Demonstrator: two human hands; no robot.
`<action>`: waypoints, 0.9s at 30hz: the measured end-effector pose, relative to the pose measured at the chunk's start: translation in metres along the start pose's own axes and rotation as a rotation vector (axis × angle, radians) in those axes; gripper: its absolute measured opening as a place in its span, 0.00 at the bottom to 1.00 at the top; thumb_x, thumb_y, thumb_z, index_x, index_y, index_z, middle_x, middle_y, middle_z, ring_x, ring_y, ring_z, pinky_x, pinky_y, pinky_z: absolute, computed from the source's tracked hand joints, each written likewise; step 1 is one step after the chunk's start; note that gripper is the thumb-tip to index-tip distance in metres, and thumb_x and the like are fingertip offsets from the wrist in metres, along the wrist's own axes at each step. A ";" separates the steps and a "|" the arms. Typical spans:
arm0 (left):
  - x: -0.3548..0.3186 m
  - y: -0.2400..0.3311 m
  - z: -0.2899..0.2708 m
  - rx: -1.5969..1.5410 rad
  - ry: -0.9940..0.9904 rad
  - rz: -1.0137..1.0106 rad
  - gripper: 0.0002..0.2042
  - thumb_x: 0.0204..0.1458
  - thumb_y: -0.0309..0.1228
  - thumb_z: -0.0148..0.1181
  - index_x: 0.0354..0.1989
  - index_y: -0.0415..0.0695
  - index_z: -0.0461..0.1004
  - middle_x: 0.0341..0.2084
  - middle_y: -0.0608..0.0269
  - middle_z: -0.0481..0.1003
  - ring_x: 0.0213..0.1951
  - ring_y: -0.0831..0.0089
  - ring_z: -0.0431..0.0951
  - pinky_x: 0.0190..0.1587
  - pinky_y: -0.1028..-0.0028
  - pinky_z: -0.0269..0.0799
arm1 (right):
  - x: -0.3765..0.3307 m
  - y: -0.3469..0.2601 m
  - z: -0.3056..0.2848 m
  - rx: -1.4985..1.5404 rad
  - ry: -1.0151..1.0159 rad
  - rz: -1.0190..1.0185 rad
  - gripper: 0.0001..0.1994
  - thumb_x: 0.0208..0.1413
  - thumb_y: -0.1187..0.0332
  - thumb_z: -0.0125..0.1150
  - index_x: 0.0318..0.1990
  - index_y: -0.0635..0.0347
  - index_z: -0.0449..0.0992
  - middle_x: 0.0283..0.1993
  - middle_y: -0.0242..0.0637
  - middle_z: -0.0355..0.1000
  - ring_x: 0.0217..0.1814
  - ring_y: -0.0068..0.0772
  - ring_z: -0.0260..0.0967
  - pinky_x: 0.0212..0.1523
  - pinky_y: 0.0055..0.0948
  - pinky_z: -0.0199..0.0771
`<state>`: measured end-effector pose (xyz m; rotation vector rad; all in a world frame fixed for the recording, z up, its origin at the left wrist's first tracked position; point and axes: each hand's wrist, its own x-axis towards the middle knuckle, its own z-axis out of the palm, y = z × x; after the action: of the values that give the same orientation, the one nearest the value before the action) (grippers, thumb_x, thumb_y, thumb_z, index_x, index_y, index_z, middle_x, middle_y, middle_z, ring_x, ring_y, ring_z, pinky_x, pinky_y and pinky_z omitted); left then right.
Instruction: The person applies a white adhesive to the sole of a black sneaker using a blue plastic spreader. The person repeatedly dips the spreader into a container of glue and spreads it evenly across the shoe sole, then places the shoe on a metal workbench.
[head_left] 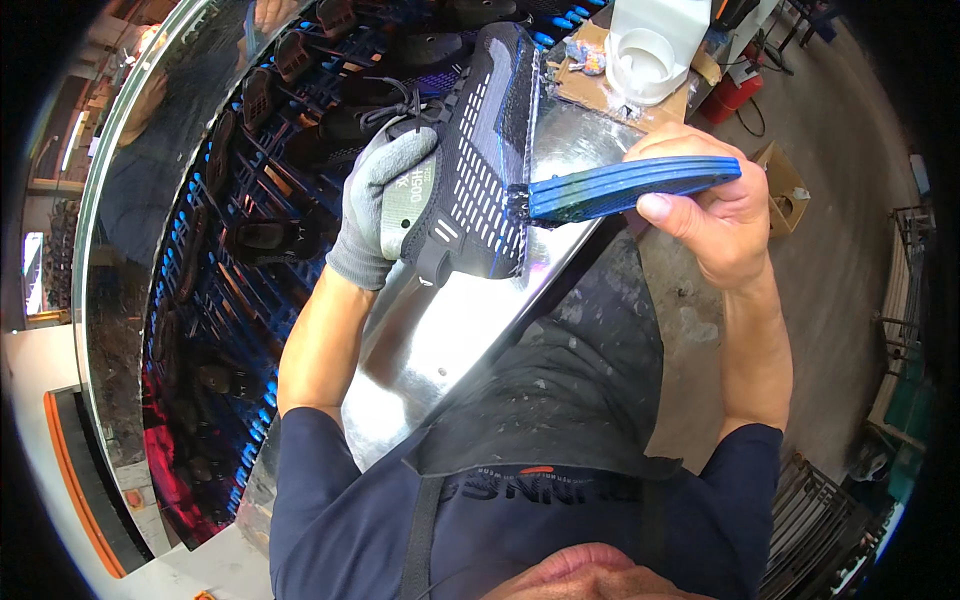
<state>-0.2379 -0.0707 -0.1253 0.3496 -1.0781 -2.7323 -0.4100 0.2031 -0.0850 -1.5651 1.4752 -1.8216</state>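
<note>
Far out to the left of the grip runs a curved conveyor rack (215,260) of blue bars, carrying dark shoes (262,240) spaced along it, behind a bent metal rim (120,140); nearer in, the left hand (385,205), in a grey knitted glove, wraps around a black shoe upper (480,170) with white dotted rows on its side, fingers closed firmly about its middle so that the sole side faces right; the shoe is held upright above a shiny metal table (440,330), its laces trailing off on the far side of the glove; at the lower right edge of the shoe, dark bristles touch the sole's rim; these belong to a blue-handled brush (630,188), which reaches rightward from the shoe into the bare right hand (715,215); that hand is clamped on the handle, thumb beneath and fingers folded over the top; beyond the grip, above the brush, a white plastic tub (640,65) stands on a piece of cardboard (590,90); below both hands lies a dark apron (560,400) flecked with pale spots.
</note>
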 end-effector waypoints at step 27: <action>0.041 0.023 0.010 -0.159 -0.205 -0.078 0.22 0.66 0.32 0.53 0.65 0.32 0.69 0.53 0.50 0.80 0.48 0.60 0.84 0.55 0.64 0.81 | 0.033 -0.067 -0.014 -0.981 -0.380 -0.549 0.17 0.50 0.73 0.73 0.48 0.68 0.82 0.47 0.52 0.80 0.47 0.49 0.82 0.44 0.37 0.83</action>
<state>-0.2777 -0.0911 -0.1082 0.0903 -0.8995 -2.9514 -0.4098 0.2122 -0.0100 -2.7928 1.9869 -0.8405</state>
